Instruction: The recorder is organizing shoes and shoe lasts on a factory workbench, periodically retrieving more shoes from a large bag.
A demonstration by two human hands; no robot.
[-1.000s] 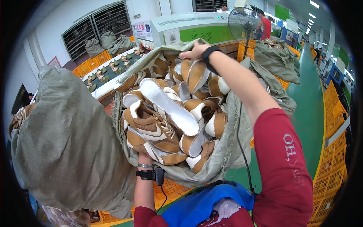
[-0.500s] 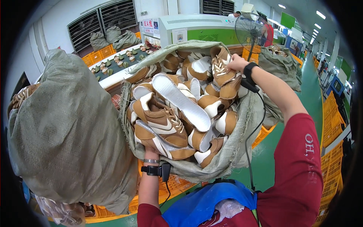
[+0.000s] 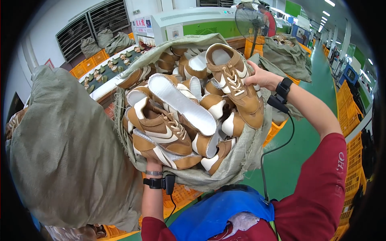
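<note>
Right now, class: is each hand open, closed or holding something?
Left hand: mostly hidden by the lower shoe; cannot tell.
Right hand: closed, holding a laced shoe.

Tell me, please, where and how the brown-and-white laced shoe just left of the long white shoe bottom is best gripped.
Perhaps pinch this laced shoe at its white heel collar, from above: the heel stands up toward the upper left, its opening uncovered.

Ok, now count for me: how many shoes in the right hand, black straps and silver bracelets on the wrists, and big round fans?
Shoe in the right hand: 1
Black wrist straps: 2
Silver bracelet: 1
Round fan: 1
Total: 5
</note>
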